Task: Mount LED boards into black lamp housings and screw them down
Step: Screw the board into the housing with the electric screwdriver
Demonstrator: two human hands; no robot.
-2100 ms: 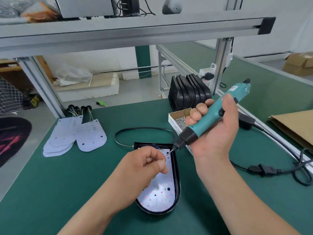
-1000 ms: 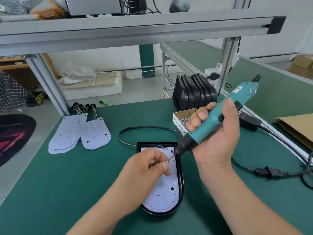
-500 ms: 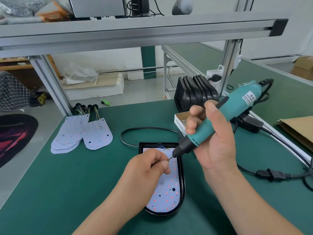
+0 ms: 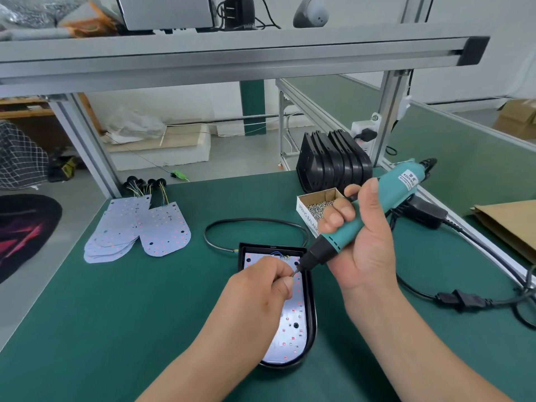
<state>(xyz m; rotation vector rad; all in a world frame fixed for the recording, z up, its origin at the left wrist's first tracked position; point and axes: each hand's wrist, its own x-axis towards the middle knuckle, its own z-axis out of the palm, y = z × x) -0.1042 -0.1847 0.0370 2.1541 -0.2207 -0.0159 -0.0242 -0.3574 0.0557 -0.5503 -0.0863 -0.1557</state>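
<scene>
Centre frame on the desk (image 4: 145, 314): thin, stiff LED board (image 4: 290, 338) seated in the black housing (image 4: 312, 329), likely light, best steadied by its edges; left hand (image 4: 261, 288) pinches a tiny, fumble-prone screw (image 4: 293, 274), and right hand (image 4: 359, 245) fingers wrap the screwdriver (image 4: 377, 204).

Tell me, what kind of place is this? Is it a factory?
Most likely a small factory or workshop bench where lamps get put together. You can see a pile of LED boards, a row of black lamp housings, and an electric screwdriver in the right hand.
</scene>
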